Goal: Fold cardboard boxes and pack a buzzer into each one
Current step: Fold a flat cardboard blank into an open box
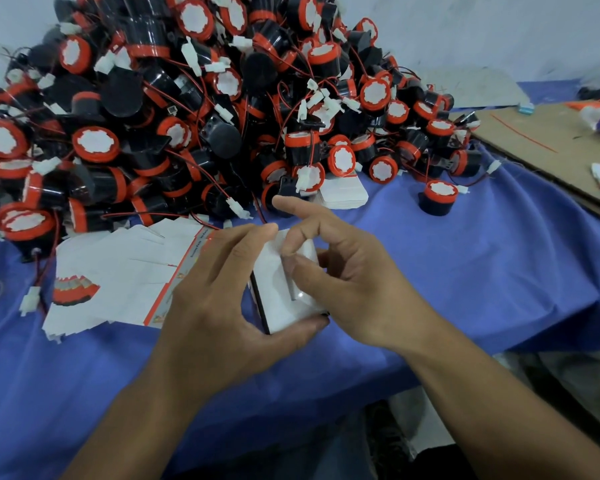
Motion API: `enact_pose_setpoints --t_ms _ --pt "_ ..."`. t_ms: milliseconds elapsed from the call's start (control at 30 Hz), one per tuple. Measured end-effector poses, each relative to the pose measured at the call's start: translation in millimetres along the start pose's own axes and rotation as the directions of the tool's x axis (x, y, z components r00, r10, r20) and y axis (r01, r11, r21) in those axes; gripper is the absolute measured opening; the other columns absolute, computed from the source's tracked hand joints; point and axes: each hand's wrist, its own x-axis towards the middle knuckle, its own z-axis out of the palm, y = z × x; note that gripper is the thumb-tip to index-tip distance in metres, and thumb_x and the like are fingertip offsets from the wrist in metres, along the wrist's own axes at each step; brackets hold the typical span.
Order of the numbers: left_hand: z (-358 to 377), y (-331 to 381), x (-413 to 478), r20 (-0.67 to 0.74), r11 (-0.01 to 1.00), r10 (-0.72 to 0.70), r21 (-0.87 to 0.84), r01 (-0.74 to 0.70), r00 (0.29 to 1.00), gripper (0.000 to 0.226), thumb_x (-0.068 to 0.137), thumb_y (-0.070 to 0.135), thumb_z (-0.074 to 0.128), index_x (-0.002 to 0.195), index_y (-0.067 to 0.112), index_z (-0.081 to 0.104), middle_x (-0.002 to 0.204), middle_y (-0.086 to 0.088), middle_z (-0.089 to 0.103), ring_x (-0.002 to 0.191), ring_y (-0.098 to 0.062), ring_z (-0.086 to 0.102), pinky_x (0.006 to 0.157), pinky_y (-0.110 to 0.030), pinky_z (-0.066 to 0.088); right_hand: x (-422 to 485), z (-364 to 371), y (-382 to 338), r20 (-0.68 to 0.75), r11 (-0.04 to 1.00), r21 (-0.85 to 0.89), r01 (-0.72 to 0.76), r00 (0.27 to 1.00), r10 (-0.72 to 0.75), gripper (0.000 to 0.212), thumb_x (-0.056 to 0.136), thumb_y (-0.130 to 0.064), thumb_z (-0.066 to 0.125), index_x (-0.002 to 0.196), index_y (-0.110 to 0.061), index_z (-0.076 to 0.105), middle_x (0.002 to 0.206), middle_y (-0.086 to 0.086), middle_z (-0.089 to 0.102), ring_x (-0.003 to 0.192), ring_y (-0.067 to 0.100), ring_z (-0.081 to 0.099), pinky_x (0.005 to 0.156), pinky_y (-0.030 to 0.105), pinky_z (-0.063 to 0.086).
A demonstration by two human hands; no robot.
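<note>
The step in hand looks like the folding of one box, most likely the closing of an end flap. The small white box (286,308) is held up between both hands, over the near middle of the tabletop (482,271), which is covered in blue cloth. The left hand (215,299) grips it from the left, fingers curled over the top edge and thumb hooked under the near corner. The right hand (343,271) grasps the right side, its thumb pressing down on the upper face while the forefinger points out toward the far edge. Whether a buzzer is already inside cannot be told, as the hands cover the openings.

The pile of buzzers (187,116), black with red rims and trailing red wires, fills the far left corner of the tabletop. A lone buzzer (436,199) stands apart from it toward the right. Flat blanks (118,271) lie spread just left of the left hand. A cardboard sheet (541,140) lies along the right edge.

If the box is empty, the next move calls for freeing the right hand to fetch a buzzer, with its wire tucked in so the flap can close. If it is full, the flap tab needs guiding into its slot without creasing the thin card.
</note>
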Motion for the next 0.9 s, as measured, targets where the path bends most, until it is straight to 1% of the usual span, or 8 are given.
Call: enact_pose_setpoints --t_ms 133,233,333,400,533,633,767,900 --pt "-0.2 -0.5 0.6 -0.026 1.0 -0.003 -0.024 0.002 1.0 0.079 0.076 0.05 0.08 0.124 -0.009 0.058 0.121 -0.018 0.061 0.114 -0.024 0.057 0.102 -0.021 0.042 0.5 -2.8 0.3 0.021 0.969 0.213 -0.121 0.993 0.12 0.062 0.091 -0.028 0.068 0.145 -0.03 0.039 0.146 -0.009 0.05 0.106 0.017 0.07 0.085 0.038 0.061" --pt "2.1 0.1 -2.4 -0.004 0.999 0.04 0.003 -0.04 0.999 0.078 0.077 0.049 0.08 0.127 -0.006 0.057 0.123 -0.018 0.06 0.115 -0.027 0.058 0.099 -0.03 0.048 0.1 -3.0 0.4 0.039 0.926 0.303 -0.224 0.974 0.223 0.079 0.08 -0.027 0.072 0.151 -0.024 0.037 0.14 0.002 0.057 0.11 0.019 0.069 0.088 0.034 0.06" --pt "3.4 -1.4 -4.3 0.019 0.998 0.052 0.026 -0.053 0.998 0.078 0.077 0.049 0.081 0.129 -0.004 0.056 0.123 -0.019 0.06 0.114 -0.03 0.06 0.094 -0.038 0.052 -1.9 2.1 4.2 0.036 0.94 0.234 -0.249 0.968 0.248 0.079 0.082 -0.032 0.07 0.154 -0.027 0.037 0.121 0.006 0.071 0.107 0.022 0.071 0.09 0.039 0.06" --pt "2.1 -3.6 -3.0 0.002 0.998 0.049 0.038 -0.049 0.999 0.078 0.078 0.05 0.08 0.129 -0.005 0.056 0.123 -0.02 0.06 0.115 -0.03 0.059 0.097 -0.036 0.051 -1.8 5.0 4.6 0.042 0.948 0.215 -0.236 0.972 0.233 0.075 0.088 -0.036 0.065 0.156 -0.029 0.032 0.114 -0.013 0.074 0.107 0.011 0.071 0.087 0.03 0.06" --pt "1.0 -3.5 -1.3 -0.043 0.999 0.019 0.029 -0.017 0.999 0.078 0.081 0.052 0.077 0.126 -0.008 0.057 0.124 -0.019 0.059 0.118 -0.026 0.055 0.105 -0.024 0.041 2.4 5.2 3.1 0.042 0.933 0.267 -0.242 0.97 0.239 0.058 0.098 -0.032 0.057 0.153 -0.03 0.039 0.131 -0.023 0.064 0.121 0.002 0.061 0.103 0.03 0.05" --pt "4.3 0.0 -2.7 -0.045 1.0 0.0 -0.001 0.0 0.999 0.076 0.08 0.05 0.078 0.125 -0.008 0.057 0.122 -0.019 0.059 0.115 -0.025 0.056 0.103 -0.021 0.041 0.2 6.5 2.3 -0.009 0.968 0.146 -0.204 0.978 0.207 0.054 0.102 -0.015 0.055 0.153 -0.025 0.039 0.117 -0.017 0.072 0.106 0.001 0.068 0.086 0.019 0.055" --pt "4.9 2.3 -1.5 -0.033 1.0 -0.017 -0.016 0.017 0.999 0.074 0.084 0.053 0.073 0.126 -0.007 0.059 0.122 -0.018 0.059 0.114 -0.025 0.057 0.1 -0.023 0.044 -1.9 9.2 3.2 -0.058 0.986 0.038 -0.165 0.984 0.167 0.053 0.104 -0.02 0.051 0.155 -0.026 0.035 0.14 -0.011 0.057 0.111 -0.003 0.064 0.086 0.014 0.052" --pt "0.2 -0.4 3.9 -0.059 0.989 -0.136 -0.066 0.132 0.989 0.077 0.078 0.051 0.078 0.129 -0.002 0.058 0.124 -0.009 0.057 0.115 -0.01 0.052 0.098 -0.014 0.038 0.8 3.4 2.4 0.048 0.971 0.083 -0.222 0.975 0.219 0.051 0.106 -0.029 0.045 0.155 -0.036 0.033 0.15 -0.018 0.049 0.128 -0.008 0.051 0.109 0.021 0.044"
